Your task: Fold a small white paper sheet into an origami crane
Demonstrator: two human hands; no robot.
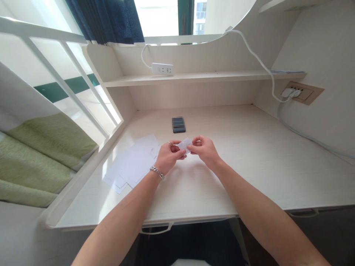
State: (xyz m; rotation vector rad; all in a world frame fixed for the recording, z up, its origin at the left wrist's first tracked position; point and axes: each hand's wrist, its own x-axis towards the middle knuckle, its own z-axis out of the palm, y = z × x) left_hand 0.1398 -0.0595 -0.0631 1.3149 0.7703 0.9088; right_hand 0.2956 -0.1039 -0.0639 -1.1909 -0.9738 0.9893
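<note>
Both hands meet over the middle of the white desk (249, 162). My left hand (168, 156), with a ring and a chain bracelet, pinches the left side of a small white piece of paper (184, 144). My right hand (203, 149) pinches the paper's right side with curled fingers. The paper is held just above the desk top. Several white paper sheets (133, 164) lie spread on the desk to the left of my left hand.
A dark phone (178, 125) lies flat behind the hands. A white power strip (162, 69) sits on the shelf, its cable (257, 61) running to a wall socket (298, 92) on the right. A green cushion (41, 155) lies beyond the desk's left edge.
</note>
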